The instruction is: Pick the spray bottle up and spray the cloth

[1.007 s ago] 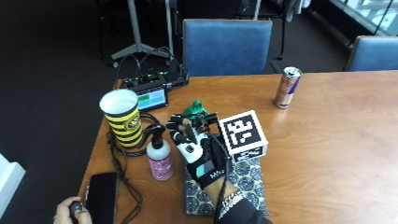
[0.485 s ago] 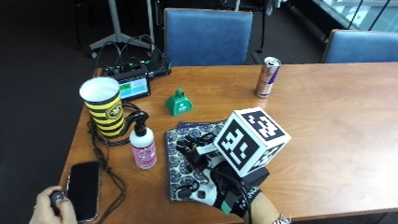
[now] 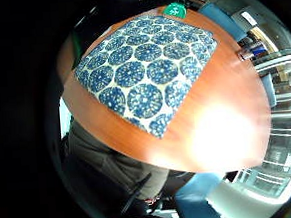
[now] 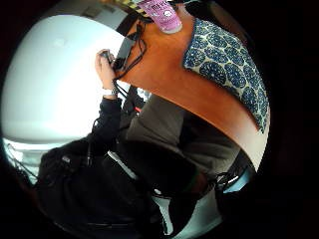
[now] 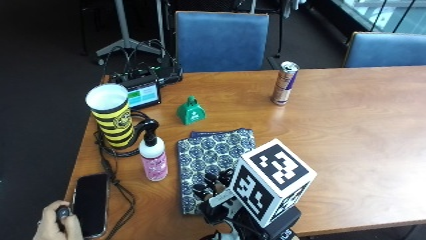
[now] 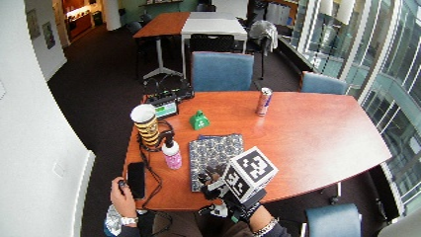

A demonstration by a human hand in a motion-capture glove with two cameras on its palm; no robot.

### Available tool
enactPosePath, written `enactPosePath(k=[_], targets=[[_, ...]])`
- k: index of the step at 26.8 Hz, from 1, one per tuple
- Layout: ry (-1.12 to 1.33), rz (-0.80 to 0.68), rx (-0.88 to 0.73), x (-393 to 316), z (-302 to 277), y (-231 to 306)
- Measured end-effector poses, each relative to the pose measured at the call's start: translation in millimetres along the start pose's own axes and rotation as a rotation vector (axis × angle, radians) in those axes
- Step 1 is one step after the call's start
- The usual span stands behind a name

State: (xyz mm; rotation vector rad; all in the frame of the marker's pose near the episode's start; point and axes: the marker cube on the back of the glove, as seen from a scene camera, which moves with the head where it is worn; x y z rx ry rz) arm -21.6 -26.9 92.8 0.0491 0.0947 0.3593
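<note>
- Outside view: the gloved right hand (image 5: 212,194) hovers over the near edge of the patterned cloth (image 5: 214,162), fingers loosely bent and holding nothing. The spray bottle (image 5: 153,155), pink with a black trigger head, stands upright on the table (image 5: 346,135) just beside the cloth's left edge, with a yellow-and-black striped cup (image 5: 113,116) close behind it. A green bell (image 5: 191,111) sits beyond the cloth, a drink can (image 5: 285,83) well apart to the far side. A bare hand (image 5: 56,222) rests at the table corner beside a phone (image 5: 90,204).
- Wide outside view: same layout; the hand (image 6: 214,181) is low over the cloth's near end, the bottle (image 6: 172,153) off to its left, untouched.
- Little-finger-side palm view: the cloth (image 3: 145,71) fills much of the picture, so the palm faces it closely; nothing is held.
- Thumb-side palm view: the bottle's pink base (image 4: 160,14) shows at the edge, the cloth (image 4: 229,64) beside it.
- Judgement: the pick-up has not begun. To do it well, the hand should swing left, come at the bottle from the cloth side to avoid the cup and cables, wrap round the neck with a finger on the trigger, then aim the nozzle at the cloth.
</note>
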Motion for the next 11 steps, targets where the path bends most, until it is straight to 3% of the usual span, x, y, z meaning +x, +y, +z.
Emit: enactPosePath(k=[11], targets=[[0.004, -0.012, -0.049, 0, 11, -3]])
